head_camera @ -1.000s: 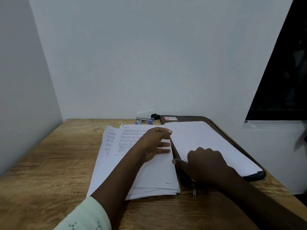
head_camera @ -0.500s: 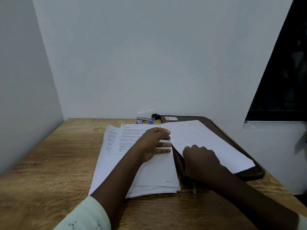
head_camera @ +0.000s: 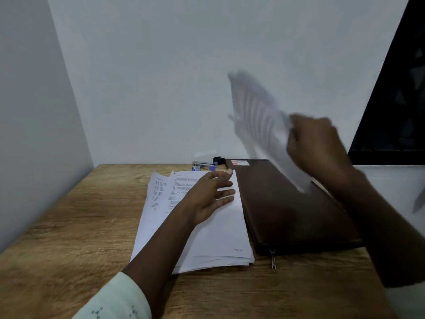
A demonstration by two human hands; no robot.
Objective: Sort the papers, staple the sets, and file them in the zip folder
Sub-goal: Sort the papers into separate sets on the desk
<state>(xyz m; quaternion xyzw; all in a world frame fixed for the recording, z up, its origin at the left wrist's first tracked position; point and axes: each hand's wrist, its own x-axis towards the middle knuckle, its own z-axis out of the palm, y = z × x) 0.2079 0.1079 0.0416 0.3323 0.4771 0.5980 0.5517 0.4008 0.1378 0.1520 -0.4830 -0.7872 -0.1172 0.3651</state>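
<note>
A fanned stack of printed papers [head_camera: 220, 236] lies on the wooden table [head_camera: 69, 238]. My left hand [head_camera: 211, 194] rests flat on its top sheet with straight fingers. To the right lies a closed brown zip folder [head_camera: 287, 210], its zip pull [head_camera: 273, 260] hanging off the near edge. My right hand [head_camera: 315, 143] grips a blurred set of white sheets [head_camera: 259, 120] and holds it in the air above the folder. A blue and silver stapler [head_camera: 203, 165] sits at the back, next to the wall.
White walls close the table at the back and left. A dark window [head_camera: 402, 100] is at the right, over a white ledge. The table's right edge runs just beyond the folder. Bare wood shows left of the papers.
My right hand took hold of the white sheets lying on the folder and swung them up into the air, baring the folder's cover. My left hand stayed on the stack.
</note>
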